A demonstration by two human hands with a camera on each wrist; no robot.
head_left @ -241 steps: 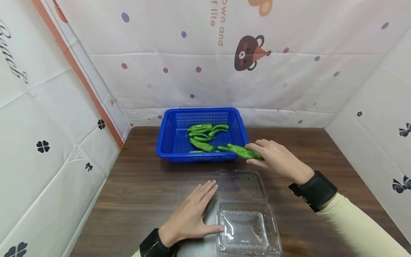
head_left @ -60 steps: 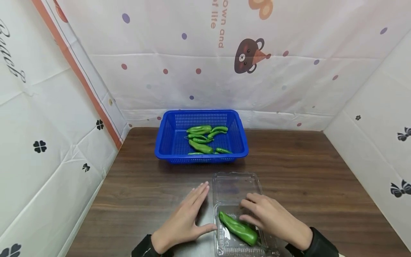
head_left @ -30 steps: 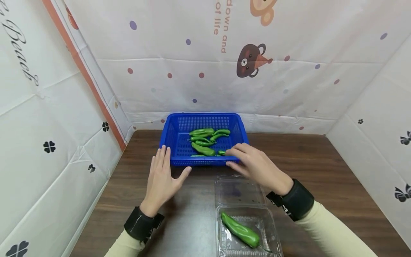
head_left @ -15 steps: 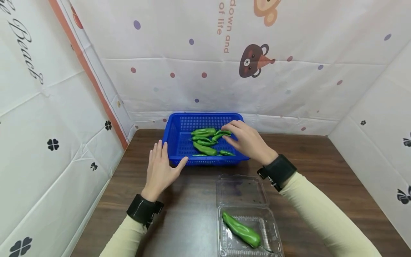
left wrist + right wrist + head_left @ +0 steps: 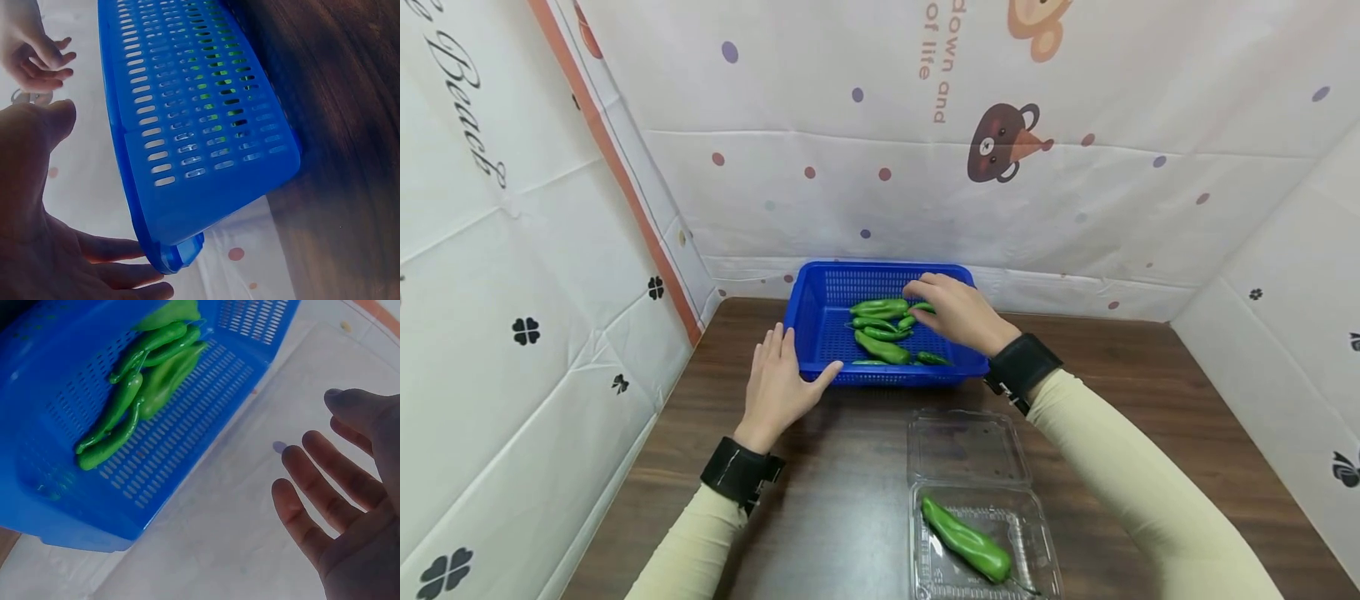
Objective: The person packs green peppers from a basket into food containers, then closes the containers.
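My right hand [image 5: 955, 312] hovers over the right part of a blue perforated plastic basket [image 5: 887, 377]. Its fingers are loosely bent, and the right wrist view shows nothing in that hand [image 5: 350, 494]. Several green peppers, large and slim, lie in the basket; a large green pepper [image 5: 882, 347] is near the front, and slim peppers [image 5: 112, 419] sit together in the right wrist view. My left hand [image 5: 777, 387], fingers extended, is at the basket's front left corner. In the left wrist view its fingertips meet the rim of the basket [image 5: 150, 244].
An open hinged clear plastic box [image 5: 917, 554] stands on the wooden table [image 5: 835, 517] in front of the basket, its lid [image 5: 966, 450] folded back. One large green pepper [image 5: 967, 542] lies in it. Printed white cloth [image 5: 820, 208] hangs behind and at both sides.
The right hand carried a large green pepper to the clear box, let it go, then returned over the basket, moving further back and left. The left hand moved from beside the box to the basket's corner.
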